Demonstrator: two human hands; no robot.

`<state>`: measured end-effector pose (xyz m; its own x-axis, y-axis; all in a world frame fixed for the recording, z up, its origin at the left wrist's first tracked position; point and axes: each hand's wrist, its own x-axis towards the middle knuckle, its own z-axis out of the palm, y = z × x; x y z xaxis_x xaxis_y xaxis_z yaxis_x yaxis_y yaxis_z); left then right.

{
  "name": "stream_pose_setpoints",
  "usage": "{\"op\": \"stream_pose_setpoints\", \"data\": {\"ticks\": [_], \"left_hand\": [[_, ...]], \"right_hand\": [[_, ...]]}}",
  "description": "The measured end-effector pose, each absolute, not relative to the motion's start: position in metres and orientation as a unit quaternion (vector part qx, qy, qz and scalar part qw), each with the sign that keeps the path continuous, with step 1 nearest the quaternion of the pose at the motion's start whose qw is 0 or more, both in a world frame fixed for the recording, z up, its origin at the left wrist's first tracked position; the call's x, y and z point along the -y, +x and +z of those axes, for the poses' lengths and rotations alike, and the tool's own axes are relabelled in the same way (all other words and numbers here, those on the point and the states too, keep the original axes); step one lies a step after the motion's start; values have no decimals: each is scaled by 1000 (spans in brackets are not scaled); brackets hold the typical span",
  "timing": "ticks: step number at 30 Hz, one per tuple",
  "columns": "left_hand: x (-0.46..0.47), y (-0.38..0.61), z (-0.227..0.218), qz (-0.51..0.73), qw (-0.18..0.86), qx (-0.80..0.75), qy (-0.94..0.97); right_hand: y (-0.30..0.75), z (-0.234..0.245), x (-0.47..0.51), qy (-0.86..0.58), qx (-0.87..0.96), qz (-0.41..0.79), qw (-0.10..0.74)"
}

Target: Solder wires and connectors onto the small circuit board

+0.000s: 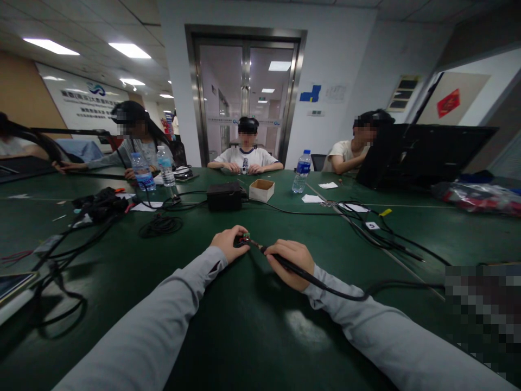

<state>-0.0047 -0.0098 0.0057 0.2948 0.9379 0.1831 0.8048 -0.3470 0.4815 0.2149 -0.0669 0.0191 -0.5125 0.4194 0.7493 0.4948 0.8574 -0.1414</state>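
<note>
Between the thumb and fingers of my left hand (229, 244) is a small green circuit board (246, 236) with red bits that look like thin wires. A dark part sits under it, mostly hidden by the fingers. My right hand (291, 262) grips a black soldering iron (293, 266) like a pen. Its metal tip (254, 244) points left at the board, at or very near its edge; whether they touch I cannot tell. From the iron's back end a black cord (391, 283) runs off to the right over my sleeve.
A black box (224, 196) and an open cardboard box (261, 190) stand beyond my hands on the green table (228, 336). Bottles (302, 171), coiled cables (160, 225) and paper slips (312, 199) lie around. A large monitor (423, 157) is at right. Several people sit across the table.
</note>
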Motion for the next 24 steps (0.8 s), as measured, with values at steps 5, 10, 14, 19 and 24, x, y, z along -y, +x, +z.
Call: {"op": "stream_pose_setpoints", "data": {"ticks": [5,10,14,19,24], "left_hand": [[8,-5,4,219,147,-552,791],[9,-5,4,221,146,-551,791],[9,-5,4,219,144,-553,791],[9,-5,5,217,146,-554,791],[11,-4,8,216,145,-555,790]], "right_hand": [[216,20,68,-267,867,-55,417],[216,18,67,-270,868,-50,413],[216,19,67,-270,865,-53,420],[215,20,67,-271,865,-48,420],[216,19,66,-276,867,-41,412]]}}
